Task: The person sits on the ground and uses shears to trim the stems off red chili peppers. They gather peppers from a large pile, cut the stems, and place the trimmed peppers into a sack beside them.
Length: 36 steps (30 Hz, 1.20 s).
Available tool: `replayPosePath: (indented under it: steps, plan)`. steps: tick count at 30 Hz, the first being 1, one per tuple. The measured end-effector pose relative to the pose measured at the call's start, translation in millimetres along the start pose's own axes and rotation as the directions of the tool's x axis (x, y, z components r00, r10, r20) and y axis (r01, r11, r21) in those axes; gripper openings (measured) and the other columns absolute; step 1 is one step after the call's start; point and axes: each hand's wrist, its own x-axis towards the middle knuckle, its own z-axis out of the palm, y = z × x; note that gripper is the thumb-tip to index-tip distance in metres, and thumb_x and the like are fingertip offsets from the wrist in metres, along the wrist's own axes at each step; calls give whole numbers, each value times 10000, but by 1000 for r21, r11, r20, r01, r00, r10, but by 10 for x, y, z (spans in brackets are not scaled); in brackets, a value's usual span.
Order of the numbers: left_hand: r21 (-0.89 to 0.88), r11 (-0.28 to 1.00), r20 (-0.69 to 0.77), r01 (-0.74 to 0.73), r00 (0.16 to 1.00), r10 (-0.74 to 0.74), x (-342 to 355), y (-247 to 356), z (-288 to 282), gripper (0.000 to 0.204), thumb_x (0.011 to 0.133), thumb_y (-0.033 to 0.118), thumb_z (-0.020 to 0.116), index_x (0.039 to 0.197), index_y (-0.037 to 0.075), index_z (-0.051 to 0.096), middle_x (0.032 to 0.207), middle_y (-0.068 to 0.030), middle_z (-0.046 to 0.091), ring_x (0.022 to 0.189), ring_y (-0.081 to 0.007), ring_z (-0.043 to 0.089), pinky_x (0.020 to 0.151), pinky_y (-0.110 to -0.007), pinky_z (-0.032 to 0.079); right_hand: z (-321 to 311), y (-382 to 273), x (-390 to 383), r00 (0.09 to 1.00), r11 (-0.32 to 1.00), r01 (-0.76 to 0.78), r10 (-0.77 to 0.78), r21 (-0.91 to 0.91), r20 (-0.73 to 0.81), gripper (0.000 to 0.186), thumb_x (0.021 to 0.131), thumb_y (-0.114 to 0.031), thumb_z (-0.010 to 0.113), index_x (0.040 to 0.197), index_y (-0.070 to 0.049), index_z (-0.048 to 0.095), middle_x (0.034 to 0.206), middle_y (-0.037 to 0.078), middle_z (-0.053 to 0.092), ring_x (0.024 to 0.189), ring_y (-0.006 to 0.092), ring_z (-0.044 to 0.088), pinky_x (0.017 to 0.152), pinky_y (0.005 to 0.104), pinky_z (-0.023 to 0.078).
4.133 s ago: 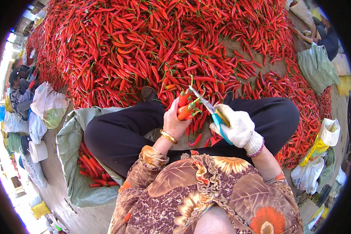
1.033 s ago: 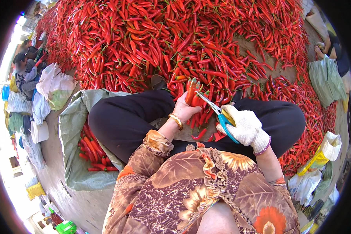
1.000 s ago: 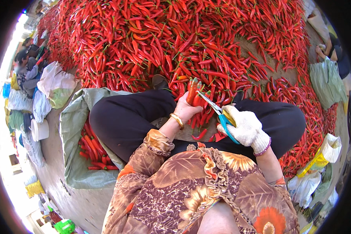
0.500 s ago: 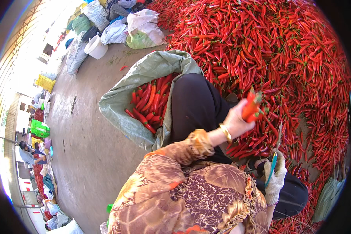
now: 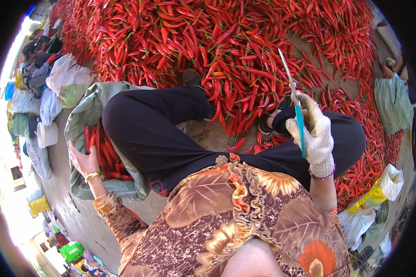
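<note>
My bare left hand point(image 5: 84, 159), with a gold bangle at the wrist, is open at the near left side of a grey-green woven sack point(image 5: 76, 183), its fingers apart beside the long red chilies point(image 5: 107, 152) inside. My right hand point(image 5: 313, 134), in a white knit glove, grips scissors point(image 5: 299, 124) with teal handles, blades pointing up over the chili pile point(image 5: 185, 37). My crossed legs in black trousers lie between sack and pile, with loose chilies on the concrete floor in front of me.
At the left, co-workers point(image 5: 37, 69) sit among bags point(image 5: 69, 78) and a white bucket point(image 5: 46, 134). At the right edge lie a green sack point(image 5: 393, 104) and white and yellow bags point(image 5: 379, 184). Part of another person point(image 5: 395, 69) shows at the upper right.
My left hand has moved from the middle down-left to the sack and no longer holds the bunch of chilies. The scissors are raised more upright. The view, turned left half a second ago, faces forward again.
</note>
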Motion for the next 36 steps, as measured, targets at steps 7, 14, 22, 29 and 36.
replayPosePath:
  steps: [7, 14, 22, 29, 36]
  plan:
    - [-796, 482, -156, -366, 894, 421, -168, 1972, 93, 260, 870, 19, 621, 1121, 50, 683, 883, -77, 712, 774, -141, 681, 728, -270, 529, -286, -185, 205, 972, 898, 227, -230, -377, 39, 594, 780, -115, 781, 1311, 10, 547, 935, 115, 690, 814, 159, 666, 800, 285, 515]
    - [-581, 638, 427, -505, 478, 767, -828, 3689, 1581, 278, 882, 280, 589, 999, 63, 718, 974, -174, 715, 886, -315, 703, 803, -428, 555, -210, -235, 295, 975, 910, 221, -196, -350, 108, 531, 748, -74, 782, 1237, -4, 586, 818, 103, 684, 697, 196, 695, 695, 288, 543]
    - [-312, 868, 656, -386, 573, 491, -1430, 3943, 2286, 1058, 798, 414, 751, 1515, -31, 113, 1199, -247, 524, 1057, -389, 617, 857, -454, 545, 20, -289, 235, 796, 679, 596, -428, -430, 428, 439, 791, -253, 752, 1140, -18, 626, 603, 32, 545, 479, 192, 574, 396, 338, 409]
    - [-368, 894, 648, -254, 620, 443, -1568, 3978, 2340, 994, 770, 219, 674, 1519, -50, 79, 1218, -283, 509, 1024, -443, 605, 905, -462, 516, -150, -321, 139, 743, 481, 669, -411, -567, 528, 508, 818, -326, 713, 1211, -12, 641, 599, 2, 486, 463, 130, 506, 388, 311, 358]
    - [-551, 833, 681, -43, 555, 479, -1553, 3775, 1950, 726, 809, 143, 549, 1453, -67, 287, 1115, -345, 619, 1026, -467, 618, 907, -495, 494, -187, -327, 140, 690, 469, 724, -489, -506, 534, 401, 861, -175, 594, 1213, 17, 620, 571, -6, 447, 445, 114, 476, 366, 286, 366]
